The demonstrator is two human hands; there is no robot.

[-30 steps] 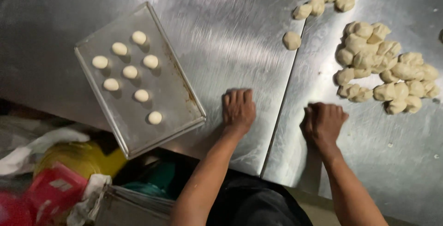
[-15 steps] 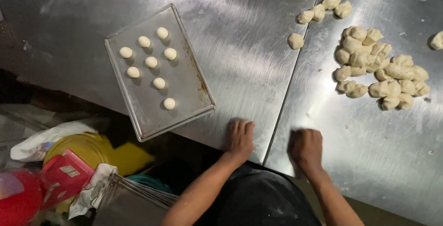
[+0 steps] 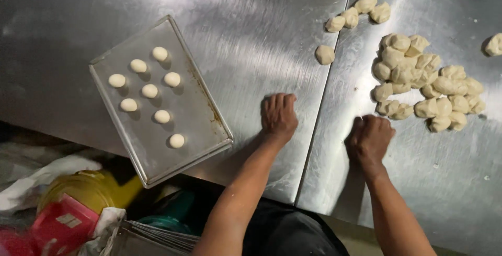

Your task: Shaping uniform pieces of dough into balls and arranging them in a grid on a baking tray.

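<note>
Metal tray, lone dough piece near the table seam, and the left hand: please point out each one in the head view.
Metal tray (image 3: 206, 125): head view, bare bottom near its right rim.
Lone dough piece (image 3: 324, 54): head view, its middle.
Left hand (image 3: 278, 116): head view, back of the hand.

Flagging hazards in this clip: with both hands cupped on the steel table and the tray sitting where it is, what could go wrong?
1. The baking tray juts past the table edge, so a bump might tip it and its dough balls.
2. The left hand and right hand hide whatever lies under them.
3. The piled dough pieces touch and may stick together.
</note>
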